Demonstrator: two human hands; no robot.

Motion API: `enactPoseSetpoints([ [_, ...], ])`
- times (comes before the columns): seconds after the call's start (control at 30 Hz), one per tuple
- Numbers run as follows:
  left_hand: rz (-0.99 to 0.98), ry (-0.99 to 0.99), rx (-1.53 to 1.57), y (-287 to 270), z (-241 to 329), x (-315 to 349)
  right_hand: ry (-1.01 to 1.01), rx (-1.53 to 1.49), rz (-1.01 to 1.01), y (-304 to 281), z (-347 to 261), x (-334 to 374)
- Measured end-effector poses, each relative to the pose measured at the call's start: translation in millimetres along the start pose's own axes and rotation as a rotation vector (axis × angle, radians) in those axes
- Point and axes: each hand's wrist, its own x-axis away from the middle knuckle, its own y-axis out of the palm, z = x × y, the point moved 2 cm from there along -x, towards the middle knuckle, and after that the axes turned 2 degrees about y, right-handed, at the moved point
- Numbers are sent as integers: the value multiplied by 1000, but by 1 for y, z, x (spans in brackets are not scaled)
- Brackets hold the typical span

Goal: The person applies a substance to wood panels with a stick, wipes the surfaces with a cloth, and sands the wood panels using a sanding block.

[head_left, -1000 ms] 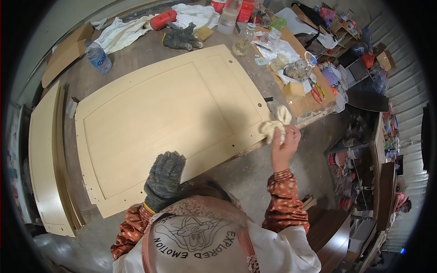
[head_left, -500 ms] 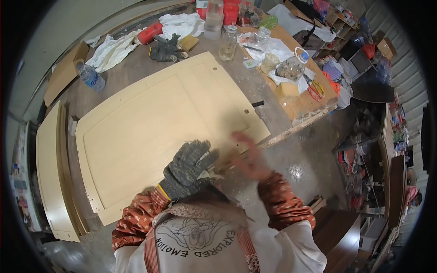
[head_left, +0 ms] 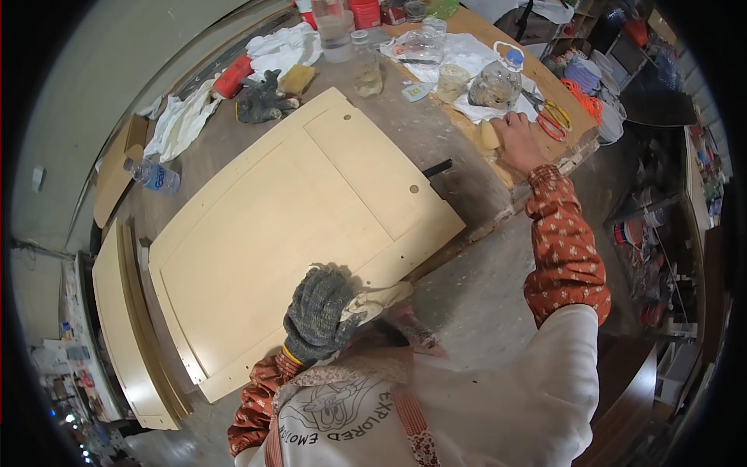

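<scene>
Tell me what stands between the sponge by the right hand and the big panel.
One thing: a black strip, at the right edge of the big panel, toward the sponge. Nothing visible stands between the right hand and the sponge, which it appears to touch.

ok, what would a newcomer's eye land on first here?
The big cream panel, filling mid-view on the workbench. Then the gloved left hand by its near edge, holding a pale cloth. Off right, the bare right hand is at a pale yellow block, beside red-and-yellow-handled scissors.
</scene>
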Motion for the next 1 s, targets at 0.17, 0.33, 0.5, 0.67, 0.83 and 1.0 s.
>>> enactPoseSetpoints([
  [0.17,33,2,-23,4,1,4,-400,-614,57,-40,-56,28],
  [0.33,3,16,-29,5,0,1,-582,-406,172,-16,-97,58],
  [0.5,-17,-4,-50,1,3,-1,-439,-359,5,-25,-69,43],
  [0.67,-18,-27,-47,2,3,1,-518,-512,228,-13,-84,53],
  [0.83,5,-43,-70,-2,3,7,-347,-334,8,-10,-75,55],
  [1.0,49,-68,-89,-1,1,10,81,-1203,-485,-16,-48,59],
])
